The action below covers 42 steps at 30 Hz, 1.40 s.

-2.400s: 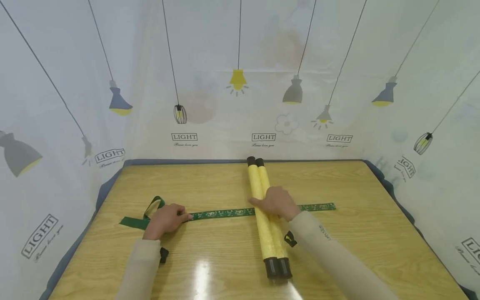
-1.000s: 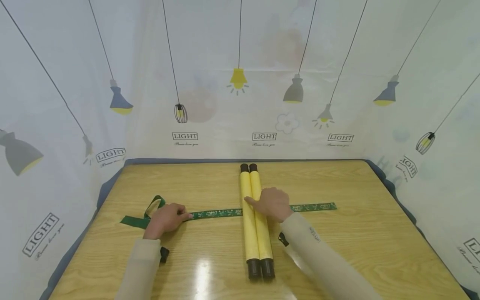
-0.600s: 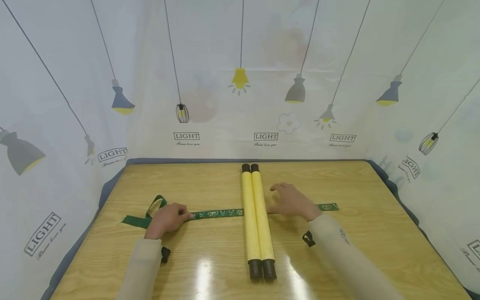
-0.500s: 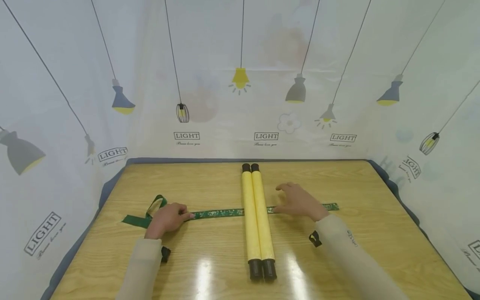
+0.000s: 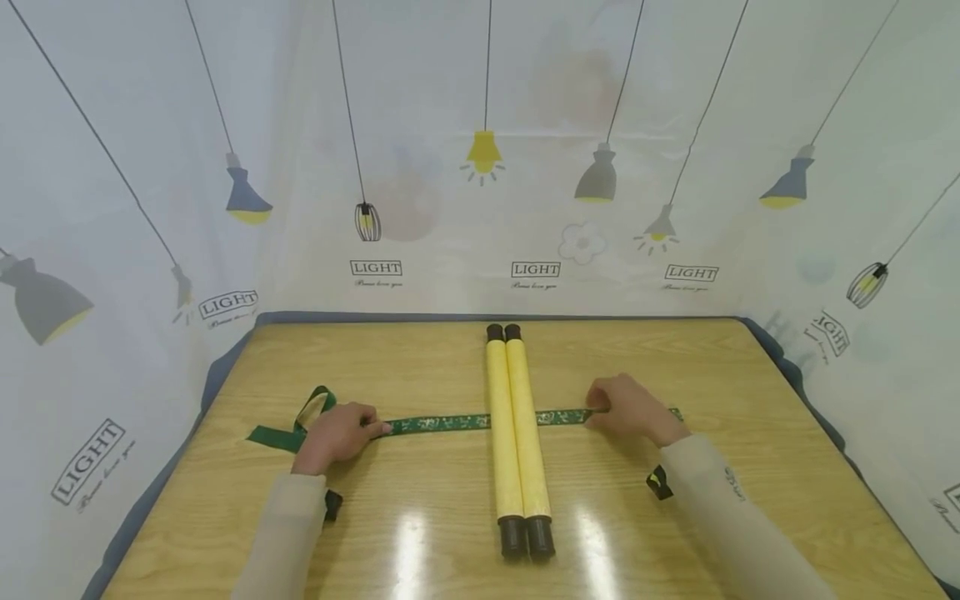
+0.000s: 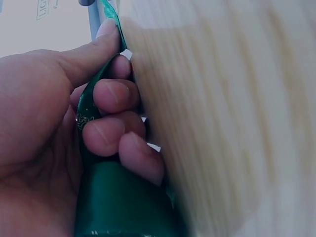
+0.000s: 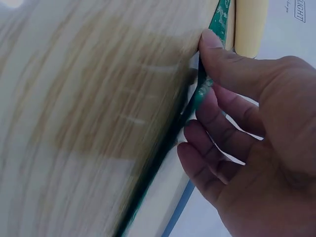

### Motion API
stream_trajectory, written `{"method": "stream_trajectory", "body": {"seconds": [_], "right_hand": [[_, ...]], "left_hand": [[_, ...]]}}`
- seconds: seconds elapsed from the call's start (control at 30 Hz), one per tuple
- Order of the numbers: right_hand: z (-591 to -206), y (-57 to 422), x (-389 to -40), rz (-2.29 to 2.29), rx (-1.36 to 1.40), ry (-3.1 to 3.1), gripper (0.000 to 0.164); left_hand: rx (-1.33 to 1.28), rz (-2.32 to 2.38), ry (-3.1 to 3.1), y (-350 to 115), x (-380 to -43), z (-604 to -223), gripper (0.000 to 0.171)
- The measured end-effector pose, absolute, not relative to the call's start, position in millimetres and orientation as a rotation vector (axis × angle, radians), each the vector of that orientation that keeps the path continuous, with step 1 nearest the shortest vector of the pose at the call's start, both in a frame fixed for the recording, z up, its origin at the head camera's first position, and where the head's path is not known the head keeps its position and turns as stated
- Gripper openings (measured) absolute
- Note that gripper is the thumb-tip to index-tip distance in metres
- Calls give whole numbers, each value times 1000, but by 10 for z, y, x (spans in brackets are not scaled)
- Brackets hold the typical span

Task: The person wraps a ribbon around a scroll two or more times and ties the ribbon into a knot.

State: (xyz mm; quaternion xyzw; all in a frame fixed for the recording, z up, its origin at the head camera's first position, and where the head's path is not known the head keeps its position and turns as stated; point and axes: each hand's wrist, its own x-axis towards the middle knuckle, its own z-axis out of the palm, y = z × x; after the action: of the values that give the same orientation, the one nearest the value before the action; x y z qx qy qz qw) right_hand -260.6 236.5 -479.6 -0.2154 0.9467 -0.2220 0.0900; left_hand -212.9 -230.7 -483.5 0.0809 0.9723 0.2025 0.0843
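Pinching one green ribbon [image 5: 442, 423], the left grip [image 5: 337, 433] and right grip [image 5: 633, 408] flank two yellow rods [image 5: 506, 433], which lie over it on the worktop [image 5: 420, 367]. Uneven pulling could roll the rods apart or askew. Ribbon axis: grip to grip; rod axes: crosswise between the grips, pointing forward.

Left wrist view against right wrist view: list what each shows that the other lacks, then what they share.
Only the left wrist view: the left hand, its fingers curled in along the green ribbon. Only the right wrist view: the right hand, pinching that ribbon, and part of a yellow stick. Both: the ribbon, the wooden table and some printed wall.
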Motion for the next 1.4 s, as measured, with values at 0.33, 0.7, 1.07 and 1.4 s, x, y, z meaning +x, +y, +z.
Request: {"method": "stream_trajectory", "body": {"seconds": [0.33,0.7,1.07,1.4], "right_hand": [[-4723,2417,-2593,-699,-614,2673,26],[-4621,2766,-2641,-945,-466,2638,47],[-4493,3182,-2592,-925,-352,2821,55],[-4320,3533,-2493,-892,-258,2970,48]], "left_hand": [[323,599,2820,-2324,-2132,-4762,29],[603,731,2630,-2540,-2134,-4658,23],[528,782,2535,-2896,-2116,-4531,30],[468,785,2648,-3278,-2081,-4472,12]]}}
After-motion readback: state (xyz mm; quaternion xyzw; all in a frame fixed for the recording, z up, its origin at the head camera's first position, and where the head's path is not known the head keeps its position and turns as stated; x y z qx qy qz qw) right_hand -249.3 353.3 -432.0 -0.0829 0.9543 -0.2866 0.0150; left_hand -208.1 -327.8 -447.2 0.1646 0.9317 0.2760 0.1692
